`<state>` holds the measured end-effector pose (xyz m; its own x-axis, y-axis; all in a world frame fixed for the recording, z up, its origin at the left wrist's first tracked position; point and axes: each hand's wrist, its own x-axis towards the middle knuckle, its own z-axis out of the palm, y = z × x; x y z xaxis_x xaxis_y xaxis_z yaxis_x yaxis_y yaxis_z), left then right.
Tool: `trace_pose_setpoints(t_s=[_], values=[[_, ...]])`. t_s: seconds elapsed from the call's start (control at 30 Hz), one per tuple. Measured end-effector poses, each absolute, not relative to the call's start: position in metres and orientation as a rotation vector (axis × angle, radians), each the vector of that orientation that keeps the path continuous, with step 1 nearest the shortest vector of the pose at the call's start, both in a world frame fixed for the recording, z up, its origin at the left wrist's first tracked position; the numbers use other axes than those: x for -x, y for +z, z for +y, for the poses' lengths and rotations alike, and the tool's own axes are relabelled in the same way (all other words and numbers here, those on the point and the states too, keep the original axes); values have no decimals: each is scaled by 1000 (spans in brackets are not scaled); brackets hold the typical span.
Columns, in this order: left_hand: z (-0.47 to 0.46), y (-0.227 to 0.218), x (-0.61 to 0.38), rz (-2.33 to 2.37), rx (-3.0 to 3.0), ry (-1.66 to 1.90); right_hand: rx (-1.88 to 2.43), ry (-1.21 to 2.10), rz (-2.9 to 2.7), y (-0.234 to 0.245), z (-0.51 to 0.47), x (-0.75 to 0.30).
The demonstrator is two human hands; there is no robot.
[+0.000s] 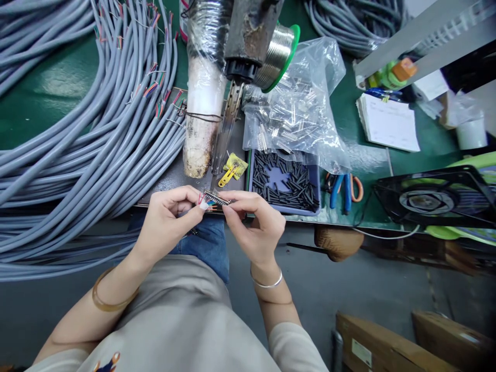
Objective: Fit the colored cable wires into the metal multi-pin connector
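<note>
My left hand (170,217) pinches thin coloured wires (211,204) between thumb and forefinger, close against a small metal multi-pin connector (215,197). Gripping the connector's right end are the thumb and forefinger of my right hand (256,217). Both hands meet just in front of the bench edge, above my lap. Just beyond them, a yellow clip-like piece (228,175) lies on a crumpled yellow scrap. A soldering iron (231,103) points down toward the hands from a holder, beside a wrapped white cylinder (202,124). The palm sides of both hands are hidden.
Grey cables (116,150) with bared coloured ends cover the left side. A solder spool (277,57), a plastic bag of metal connectors (294,98), a purple tray (320,199) of black tubes, pliers (341,191), a paper stack (387,123) and a black fan (434,199) stand rightward.
</note>
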<state>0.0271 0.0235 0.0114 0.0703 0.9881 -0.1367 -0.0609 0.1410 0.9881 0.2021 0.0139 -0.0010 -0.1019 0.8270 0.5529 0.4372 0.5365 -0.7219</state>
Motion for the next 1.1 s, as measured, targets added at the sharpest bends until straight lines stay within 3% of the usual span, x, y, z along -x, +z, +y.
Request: trace_pose_setpoints(t_s=[0.2,0.4,0.67,1.1], values=[[21,11,-29,1152,-1060,1086,1058,483,-1761,-2,5,-205],[19,7,-26,1159,-975,1072,1114,132,-1414,-13,-5,-214],[19,8,-26,1090,-991,1085,1135,272,-1716,-9,-10,-204],[21,5,-26,1213,-1031,1136,1056,373,-1738,-7,11,-198]])
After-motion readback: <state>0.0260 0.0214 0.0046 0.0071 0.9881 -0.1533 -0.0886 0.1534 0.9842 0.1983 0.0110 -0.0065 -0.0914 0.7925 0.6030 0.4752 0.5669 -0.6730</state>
